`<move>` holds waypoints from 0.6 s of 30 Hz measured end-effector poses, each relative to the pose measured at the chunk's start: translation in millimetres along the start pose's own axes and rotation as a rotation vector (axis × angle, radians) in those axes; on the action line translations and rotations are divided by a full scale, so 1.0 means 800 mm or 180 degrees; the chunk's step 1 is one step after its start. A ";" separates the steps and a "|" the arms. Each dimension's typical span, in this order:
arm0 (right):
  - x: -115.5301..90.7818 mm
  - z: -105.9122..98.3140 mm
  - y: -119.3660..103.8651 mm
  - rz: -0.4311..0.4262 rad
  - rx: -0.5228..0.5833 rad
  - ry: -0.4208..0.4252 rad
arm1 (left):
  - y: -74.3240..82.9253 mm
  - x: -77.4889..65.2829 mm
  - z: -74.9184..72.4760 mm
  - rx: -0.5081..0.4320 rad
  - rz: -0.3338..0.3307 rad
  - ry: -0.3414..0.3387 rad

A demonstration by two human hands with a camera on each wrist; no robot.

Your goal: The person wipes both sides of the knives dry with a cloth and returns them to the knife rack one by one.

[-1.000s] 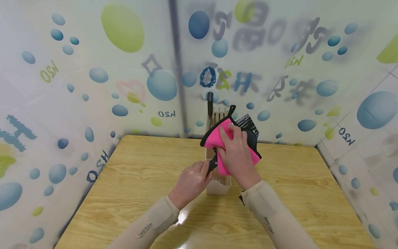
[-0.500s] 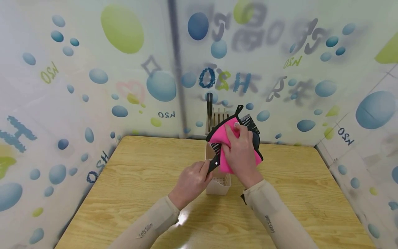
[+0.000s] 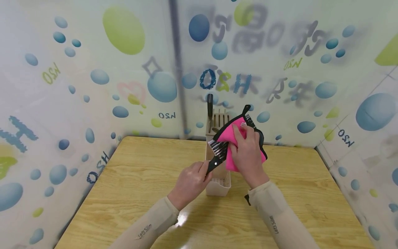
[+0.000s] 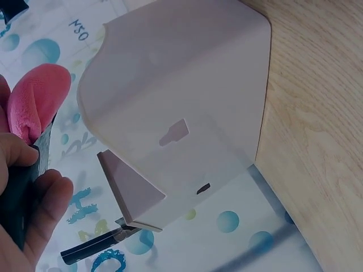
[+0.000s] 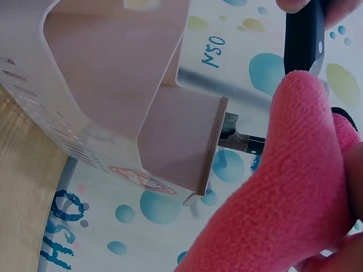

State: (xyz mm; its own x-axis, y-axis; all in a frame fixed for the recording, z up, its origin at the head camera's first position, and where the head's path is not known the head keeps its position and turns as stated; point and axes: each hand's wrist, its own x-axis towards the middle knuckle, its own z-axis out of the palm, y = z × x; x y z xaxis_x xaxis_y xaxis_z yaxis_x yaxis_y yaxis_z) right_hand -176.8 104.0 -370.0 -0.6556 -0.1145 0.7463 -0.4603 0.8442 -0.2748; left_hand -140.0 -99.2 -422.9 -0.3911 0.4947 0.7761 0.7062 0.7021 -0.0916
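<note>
Now gripping knife in left hand, cloth in right hand

Holds the knife by its black handle, with the left fingers curled around. With the right hand, grips the pink, black-edged cloth and presses it onto the broad blade, covering the middle part. Leaves striped-looking metal visible beside the handle, and also a small corner at the far side, near the cloth's black loop. In the head view, slants upward to the right from handle to blade, partly in front of the pale holder. In the left wrist view, appears apart from that holder.

As for the holder, stands on the wooden table, with a perforated floor in front. Carries at the back a second knife, black handle upward, in the slotted top. Behind, to be seen also: wall with blue and green ovals and reversed letters. Wears pale sleeves with small dark lettering.
</note>
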 end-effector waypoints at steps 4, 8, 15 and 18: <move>-0.003 0.001 0.000 -0.0066 0.0008 0.0037 | 0.001 0.001 0.000 0.0010 -0.0019 -0.0020; -0.006 0.002 -0.001 -0.0162 0.0000 0.0061 | 0.000 0.003 0.002 0.0001 -0.0066 -0.0033; -0.012 0.004 -0.006 -0.0222 -0.0026 -0.0086 | -0.003 0.007 0.005 -0.0043 -0.0107 0.0000; -0.014 0.005 -0.008 -0.0276 -0.0067 -0.0166 | -0.004 0.009 0.004 -0.0059 -0.0128 -0.0009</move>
State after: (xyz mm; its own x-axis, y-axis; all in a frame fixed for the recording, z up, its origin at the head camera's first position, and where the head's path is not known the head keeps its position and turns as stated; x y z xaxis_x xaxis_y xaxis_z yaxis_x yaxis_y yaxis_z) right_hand -169.0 97.9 -378.7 -0.6445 -0.2143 0.7340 -0.5043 0.8407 -0.1973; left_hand -146.9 -95.8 -419.2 -0.4211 0.4676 0.7772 0.7006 0.7119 -0.0487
